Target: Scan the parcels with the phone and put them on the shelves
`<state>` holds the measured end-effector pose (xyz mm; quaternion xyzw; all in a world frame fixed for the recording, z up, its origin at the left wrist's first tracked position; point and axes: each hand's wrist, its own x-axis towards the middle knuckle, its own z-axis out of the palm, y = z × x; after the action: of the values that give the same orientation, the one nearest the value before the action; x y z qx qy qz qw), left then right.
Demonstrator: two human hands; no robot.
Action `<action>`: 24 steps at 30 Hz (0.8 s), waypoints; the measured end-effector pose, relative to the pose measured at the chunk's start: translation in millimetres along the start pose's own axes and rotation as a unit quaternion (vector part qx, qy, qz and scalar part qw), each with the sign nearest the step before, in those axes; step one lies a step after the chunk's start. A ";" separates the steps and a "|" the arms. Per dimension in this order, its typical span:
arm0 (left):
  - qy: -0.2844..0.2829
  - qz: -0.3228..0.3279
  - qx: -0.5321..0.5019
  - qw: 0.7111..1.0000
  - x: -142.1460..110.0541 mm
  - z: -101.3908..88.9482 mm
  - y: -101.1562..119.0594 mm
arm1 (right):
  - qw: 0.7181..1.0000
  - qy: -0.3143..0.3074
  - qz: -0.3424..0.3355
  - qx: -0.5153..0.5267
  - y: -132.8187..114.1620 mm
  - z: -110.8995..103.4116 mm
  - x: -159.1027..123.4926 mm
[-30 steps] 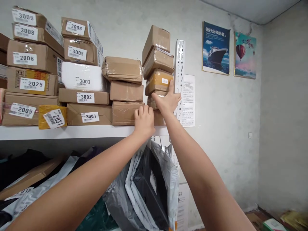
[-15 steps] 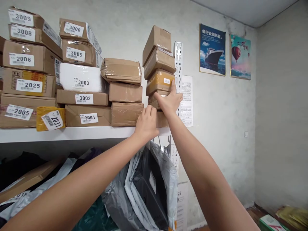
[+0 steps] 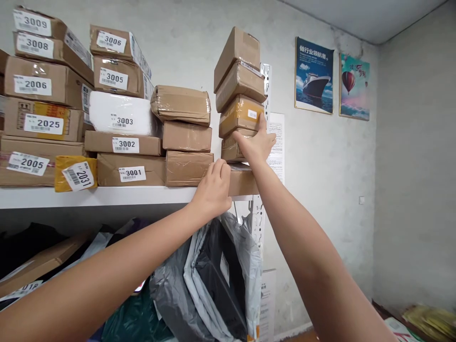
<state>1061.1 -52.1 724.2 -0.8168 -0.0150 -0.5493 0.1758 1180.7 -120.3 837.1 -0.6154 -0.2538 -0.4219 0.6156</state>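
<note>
At the right end of the shelf stands a leaning stack of brown cardboard boxes. My left hand [image 3: 213, 191] is closed with curled fingers on the left end of the bottom cardboard box [image 3: 243, 183]; its fingertips are partly hidden. That box juts forward at the shelf's edge. Higher up, my right hand [image 3: 258, 145] is spread against the stack's right side. Its thumb lies at a small cardboard box [image 3: 230, 148], and its index finger touches the yellow-taped box [image 3: 233, 118]. Above that sit another box [image 3: 239, 86] and the top box [image 3: 237, 56].
Left of the stack, unlabelled boxes [image 3: 187, 143] and several numbered parcels [image 3: 130, 171] line the white shelf [image 3: 107, 196]. A perforated white post [image 3: 266, 85] rises behind the stack. Grey plastic-wrapped parcels [image 3: 174, 289] fill the space beneath. Two posters [image 3: 314, 76] hang on the wall.
The right-hand stack has come forward, its bottom box projecting further at the shelf edge and the upper boxes leaning more to the right. Both hands have moved along with it.
</note>
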 end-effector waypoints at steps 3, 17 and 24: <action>0.015 0.008 -0.017 1.000 -5.7 -2.1 -1.8 | 1.000 -0.003 0.003 0.009 0.5 -3.0 3.4; 0.066 0.075 -0.076 0.992 -39.1 -14.7 -33.4 | 1.000 -0.017 -0.001 0.023 -1.3 -18.8 6.5; 0.190 -0.013 -0.184 0.964 -68.9 -90.3 -61.2 | 1.000 -0.019 0.009 0.020 4.7 -11.2 0.5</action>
<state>940.0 -10.6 708.8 -0.7154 0.1100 -0.6898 0.0150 1182.5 -131.8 833.7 -0.6130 -0.2685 -0.3991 0.6268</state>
